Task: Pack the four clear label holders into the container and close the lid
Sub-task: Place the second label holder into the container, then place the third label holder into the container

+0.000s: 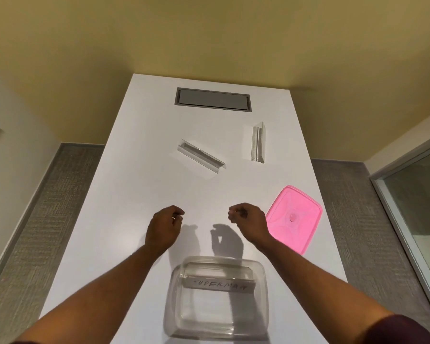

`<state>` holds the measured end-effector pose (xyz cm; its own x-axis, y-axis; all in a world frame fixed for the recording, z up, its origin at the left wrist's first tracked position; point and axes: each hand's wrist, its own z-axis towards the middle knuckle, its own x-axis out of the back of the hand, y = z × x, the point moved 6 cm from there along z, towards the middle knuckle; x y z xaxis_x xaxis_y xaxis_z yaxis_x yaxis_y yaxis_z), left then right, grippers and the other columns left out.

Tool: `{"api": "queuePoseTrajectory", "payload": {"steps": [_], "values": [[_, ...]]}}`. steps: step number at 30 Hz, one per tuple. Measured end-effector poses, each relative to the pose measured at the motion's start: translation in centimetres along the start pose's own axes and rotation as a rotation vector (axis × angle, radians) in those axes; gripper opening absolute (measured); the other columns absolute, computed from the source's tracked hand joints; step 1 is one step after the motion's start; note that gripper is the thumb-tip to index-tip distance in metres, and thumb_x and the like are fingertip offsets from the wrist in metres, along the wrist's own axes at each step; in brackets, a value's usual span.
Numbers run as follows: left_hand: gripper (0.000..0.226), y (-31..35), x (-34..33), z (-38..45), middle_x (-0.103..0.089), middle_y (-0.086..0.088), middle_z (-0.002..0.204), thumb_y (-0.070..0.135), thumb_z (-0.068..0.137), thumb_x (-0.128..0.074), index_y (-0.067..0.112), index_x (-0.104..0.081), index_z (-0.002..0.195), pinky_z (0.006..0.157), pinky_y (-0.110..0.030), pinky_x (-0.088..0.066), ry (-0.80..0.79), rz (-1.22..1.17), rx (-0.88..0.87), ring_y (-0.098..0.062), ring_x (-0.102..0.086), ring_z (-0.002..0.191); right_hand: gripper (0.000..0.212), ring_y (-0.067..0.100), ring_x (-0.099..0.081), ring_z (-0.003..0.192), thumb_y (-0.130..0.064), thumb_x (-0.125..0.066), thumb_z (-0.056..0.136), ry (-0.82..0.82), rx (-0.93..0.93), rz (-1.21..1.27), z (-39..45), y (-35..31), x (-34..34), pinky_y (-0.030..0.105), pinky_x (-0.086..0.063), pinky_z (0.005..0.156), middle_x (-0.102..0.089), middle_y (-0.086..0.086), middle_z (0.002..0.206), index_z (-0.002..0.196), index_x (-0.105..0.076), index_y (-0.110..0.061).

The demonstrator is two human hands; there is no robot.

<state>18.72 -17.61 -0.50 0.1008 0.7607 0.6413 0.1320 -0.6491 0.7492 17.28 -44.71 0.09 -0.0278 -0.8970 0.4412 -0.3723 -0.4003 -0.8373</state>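
Observation:
A clear plastic container stands open at the near edge of the white table. Inside it lies a clear label holder with a handwritten paper strip; whether a second holder lies behind it I cannot tell. Two more clear label holders rest farther out: one lying slanted at mid-table, one to its right, pointing away from me. The pink lid lies flat to the right. My left hand and my right hand hover above the table just beyond the container, fingers curled, holding nothing.
A grey cable hatch is set into the table's far end. Grey carpet runs along both long sides of the table. A glass panel with a metal frame stands at the right. Yellow wall lies beyond the table.

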Motion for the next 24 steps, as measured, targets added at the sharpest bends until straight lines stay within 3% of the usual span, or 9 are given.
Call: {"api": "queuePoseTrajectory", "payload": {"steps": [6, 8, 11, 12, 15, 17, 20, 24], "values": [[0.021, -0.8, 0.3, 8.8, -0.073, -0.009, 0.105, 0.01, 0.09, -0.058, 0.01, -0.071, 0.107, 0.087, -0.041, -0.057, -0.042, -0.114, 0.217, -0.028, -0.07, 0.092, 0.013, 0.017, -0.068, 0.073, -0.009, -0.064, 0.085, -0.01, -0.209, 0.18, 7.7, -0.9, -0.6, 0.035, -0.051, 0.069, -0.075, 0.002, 0.085, 0.084, -0.077, -0.013], [0.024, -0.7, 0.1, 12.2, -0.072, -0.01, 0.113, 0.011, 0.091, -0.062, 0.008, -0.07, 0.113, 0.095, -0.04, -0.054, -0.085, -0.089, 0.217, -0.027, -0.068, 0.101, 0.013, 0.014, -0.066, 0.068, -0.008, -0.064, 0.087, -0.021, -0.231, 0.184, 10.6, -1.4, -1.0, 0.03, -0.049, 0.066, -0.074, 0.0, 0.086, 0.085, -0.076, -0.013], [0.032, 0.1, -0.1, 16.9, -0.067, -0.015, 0.124, 0.014, 0.092, -0.066, 0.004, -0.066, 0.122, 0.104, -0.039, -0.046, -0.121, -0.03, 0.166, -0.03, -0.062, 0.115, 0.012, 0.004, -0.058, 0.049, -0.011, -0.066, 0.086, -0.044, -0.28, 0.208, 14.3, -1.8, -1.7, 0.016, -0.046, 0.049, -0.064, -0.002, 0.072, 0.078, -0.071, -0.017], [0.035, 0.4, -0.1, 18.5, -0.064, -0.016, 0.128, 0.016, 0.092, -0.067, 0.004, -0.064, 0.125, 0.106, -0.039, -0.043, -0.117, -0.02, 0.158, -0.031, -0.059, 0.12, 0.014, 0.004, -0.056, 0.047, -0.012, -0.067, 0.086, -0.044, -0.305, 0.233, 15.7, -1.8, -2.1, 0.015, -0.045, 0.049, -0.061, -0.002, 0.07, 0.075, -0.067, -0.019], [0.052, 1.2, -0.5, 23.0, -0.051, -0.017, 0.142, 0.022, 0.092, -0.069, 0.005, -0.052, 0.138, 0.111, -0.043, -0.04, -0.094, -0.047, 0.179, -0.03, -0.049, 0.133, 0.034, 0.014, -0.051, 0.058, -0.021, -0.069, 0.088, -0.033, -0.377, 0.276, 19.2, -1.3, -3.1, 0.028, -0.044, 0.069, -0.047, 0.003, 0.07, 0.065, -0.044, -0.028], [0.064, 1.6, -1.1, 25.8, -0.041, -0.016, 0.152, 0.022, 0.091, -0.069, 0.007, -0.041, 0.147, 0.114, -0.044, -0.038, -0.084, -0.118, 0.222, -0.028, -0.041, 0.141, 0.041, 0.017, -0.048, 0.059, -0.028, -0.069, 0.09, 0.008, -0.437, 0.323, 21.0, -0.9, -3.8, 0.032, -0.044, 0.07, -0.043, 0.0, 0.069, 0.067, -0.036, -0.032], [0.074, 2.0, -2.0, 29.3, -0.032, -0.012, 0.159, 0.02, 0.091, -0.07, 0.013, -0.031, 0.154, 0.119, -0.042, -0.033, -0.059, -0.202, 0.264, -0.025, -0.034, 0.146, 0.037, 0.017, -0.047, 0.054, -0.026, -0.069, 0.09, 0.059, -0.495, 0.397, 22.8, -0.2, -4.7, 0.033, -0.047, 0.069, -0.044, -0.001, 0.069, 0.069, -0.039, -0.032], [0.075, 1.7, -3.7, 31.5, -0.04, -0.009, 0.155, 0.018, 0.088, -0.071, 0.019, -0.034, 0.153, 0.113, -0.043, -0.043, -0.051, -0.332, 0.346, -0.026, -0.047, 0.137, 0.036, 0.016, -0.042, 0.05, -0.015, -0.064, 0.086, 0.064, -0.467, 0.402, 23.9, 0.1, -5.6, 0.033, -0.041, 0.066, -0.041, -0.001, 0.061, 0.06, -0.039, -0.023]]}}
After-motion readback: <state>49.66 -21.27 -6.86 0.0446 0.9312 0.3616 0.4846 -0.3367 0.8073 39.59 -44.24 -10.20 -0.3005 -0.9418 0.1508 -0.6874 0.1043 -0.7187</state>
